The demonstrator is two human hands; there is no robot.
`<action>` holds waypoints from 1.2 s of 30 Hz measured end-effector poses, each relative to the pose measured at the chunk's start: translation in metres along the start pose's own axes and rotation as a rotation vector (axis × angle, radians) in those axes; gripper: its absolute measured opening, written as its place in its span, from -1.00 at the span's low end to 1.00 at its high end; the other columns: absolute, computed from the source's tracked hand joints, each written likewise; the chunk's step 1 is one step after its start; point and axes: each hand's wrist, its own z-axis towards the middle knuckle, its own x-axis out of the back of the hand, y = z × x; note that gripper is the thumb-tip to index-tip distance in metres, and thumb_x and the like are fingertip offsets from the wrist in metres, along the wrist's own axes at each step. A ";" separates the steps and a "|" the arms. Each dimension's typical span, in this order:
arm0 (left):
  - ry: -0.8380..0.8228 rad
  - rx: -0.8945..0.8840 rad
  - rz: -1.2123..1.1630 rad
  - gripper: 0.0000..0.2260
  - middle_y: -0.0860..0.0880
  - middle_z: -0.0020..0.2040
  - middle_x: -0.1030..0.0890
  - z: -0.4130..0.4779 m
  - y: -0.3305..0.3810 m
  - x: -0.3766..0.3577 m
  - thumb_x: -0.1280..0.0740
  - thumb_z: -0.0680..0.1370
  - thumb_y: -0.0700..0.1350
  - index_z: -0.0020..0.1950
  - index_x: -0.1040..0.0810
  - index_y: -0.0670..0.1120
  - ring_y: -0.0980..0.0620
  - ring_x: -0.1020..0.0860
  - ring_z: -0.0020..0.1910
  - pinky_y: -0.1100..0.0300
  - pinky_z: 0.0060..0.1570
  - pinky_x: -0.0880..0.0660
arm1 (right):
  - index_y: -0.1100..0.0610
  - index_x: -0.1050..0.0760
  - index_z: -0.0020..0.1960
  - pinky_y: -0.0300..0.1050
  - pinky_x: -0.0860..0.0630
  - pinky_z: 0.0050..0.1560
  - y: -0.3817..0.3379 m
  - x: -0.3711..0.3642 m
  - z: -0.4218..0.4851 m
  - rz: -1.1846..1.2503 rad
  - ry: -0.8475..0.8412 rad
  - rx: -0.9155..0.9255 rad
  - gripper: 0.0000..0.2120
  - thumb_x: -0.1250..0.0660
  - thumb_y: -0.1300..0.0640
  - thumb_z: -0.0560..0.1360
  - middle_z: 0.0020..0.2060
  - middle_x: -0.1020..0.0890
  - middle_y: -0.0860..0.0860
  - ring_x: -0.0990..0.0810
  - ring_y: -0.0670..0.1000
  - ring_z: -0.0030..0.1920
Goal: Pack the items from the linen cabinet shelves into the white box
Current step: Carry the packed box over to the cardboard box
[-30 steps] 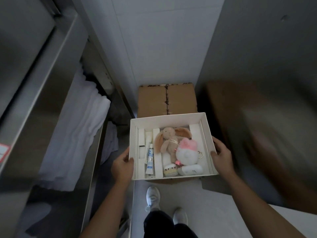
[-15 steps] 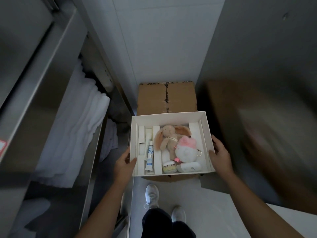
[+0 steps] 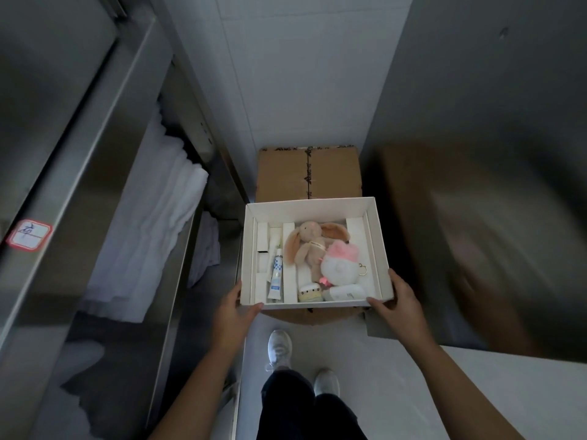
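The white box (image 3: 309,207) sits on a brown cardboard carton (image 3: 308,173) in front of me. Inside lie a tan plush rabbit (image 3: 307,246), a white and pink fluffy keychain toy (image 3: 340,268), a blue and white tube (image 3: 276,277), a small round jar (image 3: 308,293) and a white bottle (image 3: 344,293). My left hand (image 3: 236,308) grips the box's near left corner, thumb on the front rim. My right hand (image 3: 397,301) grips the near right corner the same way.
A steel linen cabinet (image 3: 73,147) stands open on the left, with folded white towels (image 3: 158,223) on a shelf and more cloth (image 3: 206,249) below. A blurred brown shape (image 3: 476,236) fills the right. My feet (image 3: 279,346) stand on the pale floor.
Both hands have slid along the box's sides toward its near corners, and the thumbs now lie on the front rim. The box has barely moved.
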 end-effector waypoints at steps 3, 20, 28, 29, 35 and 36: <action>0.024 -0.016 0.035 -0.51 -0.12 0.25 -0.51 -0.003 -0.006 -0.001 -0.40 0.44 -0.26 0.35 -0.38 -0.13 0.02 -0.46 0.17 0.16 0.12 -0.40 | 0.11 -0.22 0.41 -0.12 -0.36 0.16 -0.001 -0.002 -0.002 -0.010 0.017 0.010 -0.32 -0.43 0.22 0.38 0.24 -0.42 0.13 -0.42 0.10 0.23; 0.108 0.035 0.076 -0.56 -0.25 0.12 -0.59 0.015 -0.004 -0.005 -0.38 0.45 -0.29 0.32 -0.41 -0.22 -0.12 -0.56 0.06 0.15 0.08 -0.44 | 0.22 -0.18 0.42 -0.13 -0.32 0.21 -0.017 -0.002 0.013 -0.090 0.051 -0.046 -0.33 -0.41 0.26 0.40 0.29 -0.40 0.22 -0.39 0.16 0.26; 0.062 0.020 0.116 -0.56 -0.21 0.14 -0.59 0.053 0.017 -0.007 -0.36 0.47 -0.26 0.34 -0.40 -0.18 -0.09 -0.56 0.06 0.23 0.03 -0.41 | 0.23 -0.17 0.43 -0.04 -0.28 0.30 -0.032 -0.002 0.045 -0.115 0.074 -0.078 -0.32 -0.41 0.23 0.40 0.35 -0.35 0.22 -0.33 0.18 0.33; 0.058 0.024 0.109 -0.56 -0.20 0.14 -0.59 0.058 0.020 -0.007 -0.36 0.47 -0.26 0.34 -0.41 -0.18 -0.09 -0.56 0.06 0.22 0.03 -0.41 | 0.23 -0.17 0.42 -0.04 -0.28 0.30 -0.034 -0.002 0.050 -0.109 0.079 -0.085 -0.32 -0.42 0.23 0.40 0.35 -0.35 0.22 -0.33 0.18 0.33; 0.047 0.006 0.136 -0.56 -0.17 0.15 -0.58 0.090 0.034 -0.011 -0.35 0.49 -0.21 0.36 -0.39 -0.13 -0.07 -0.55 0.08 0.18 0.04 -0.44 | 0.23 -0.18 0.42 -0.01 -0.30 0.30 -0.047 0.000 0.081 -0.097 0.093 -0.096 -0.31 -0.42 0.25 0.39 0.34 -0.36 0.22 -0.34 0.18 0.33; 0.046 0.000 0.151 -0.55 -0.17 0.16 -0.58 0.096 0.037 -0.012 -0.35 0.49 -0.20 0.37 -0.38 -0.13 -0.07 -0.55 0.08 0.17 0.04 -0.45 | 0.23 -0.18 0.42 -0.01 -0.30 0.30 -0.049 0.000 0.087 -0.101 0.097 -0.096 -0.32 -0.42 0.24 0.39 0.35 -0.36 0.22 -0.34 0.18 0.33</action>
